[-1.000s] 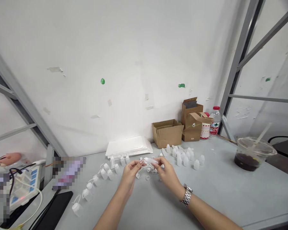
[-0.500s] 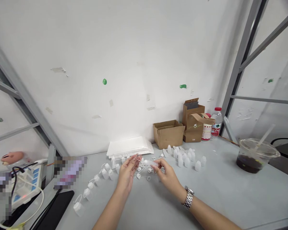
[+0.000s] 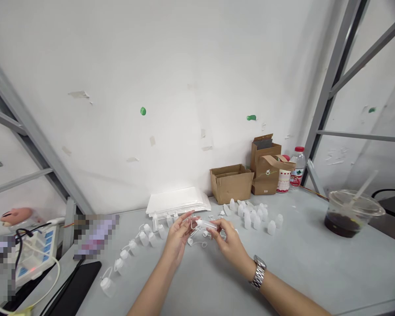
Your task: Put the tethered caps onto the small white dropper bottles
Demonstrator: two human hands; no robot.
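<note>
My right hand (image 3: 228, 237) pinches a small translucent squeeze bottle (image 3: 210, 225), which lies nearly level with its top pointing left. A white cap (image 3: 199, 223) with a thin looped strap is at that top. My left hand (image 3: 180, 230) has its fingers closed around the strap; the fingertips partly hide it. Beneath my hands, loose white caps with ring straps (image 3: 191, 242) lie on the grey table. Several capped bottles (image 3: 144, 238) stand in a curved row to the left. Uncapped bottles (image 3: 256, 222) cluster to the right.
Behind stand a stack of white sheets (image 3: 174, 201), a cardboard box (image 3: 232, 186), a brown paper bag (image 3: 265, 175) and a water bottle (image 3: 297, 169). A plastic cup of dark drink (image 3: 344, 221) sits at right. A black flat object (image 3: 77, 289) and power strip (image 3: 41, 252) are at left.
The bottle's top and cap now show more clearly between my hands, with the strap loop visible. My left hand has shifted slightly right toward the cap.
</note>
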